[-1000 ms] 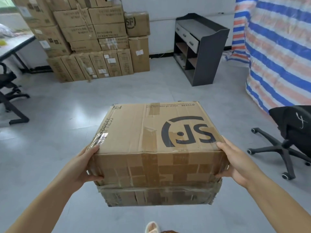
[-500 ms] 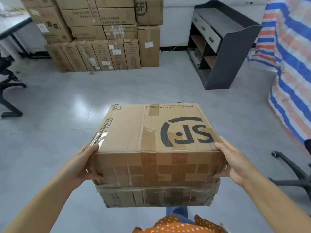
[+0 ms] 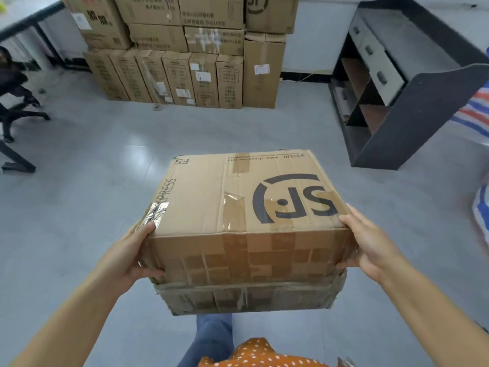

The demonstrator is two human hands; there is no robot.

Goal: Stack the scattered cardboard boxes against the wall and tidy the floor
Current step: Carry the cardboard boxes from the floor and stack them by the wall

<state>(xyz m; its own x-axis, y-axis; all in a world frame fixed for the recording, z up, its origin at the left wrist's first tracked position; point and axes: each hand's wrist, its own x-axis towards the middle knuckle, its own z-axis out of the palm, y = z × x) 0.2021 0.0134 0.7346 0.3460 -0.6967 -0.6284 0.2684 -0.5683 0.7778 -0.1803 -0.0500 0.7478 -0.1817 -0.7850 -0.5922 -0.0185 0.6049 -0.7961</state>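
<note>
Boxes head for the wall stack

Cardboard box (image 3: 248, 207), carried with a second, flatter box (image 3: 246, 298) beneath it, is held above the grey floor (image 3: 79, 207). The left hand (image 3: 127, 255) and right hand (image 3: 370, 245) clasp opposite sides, fingers curled around the near corners. Ahead, well apart, the stack of boxes (image 3: 185, 62) already stands against the wall, beside a dark cabinet (image 3: 412, 107). Judging by this, most stacking looks done; these two remain to be carried over and placed.
</note>
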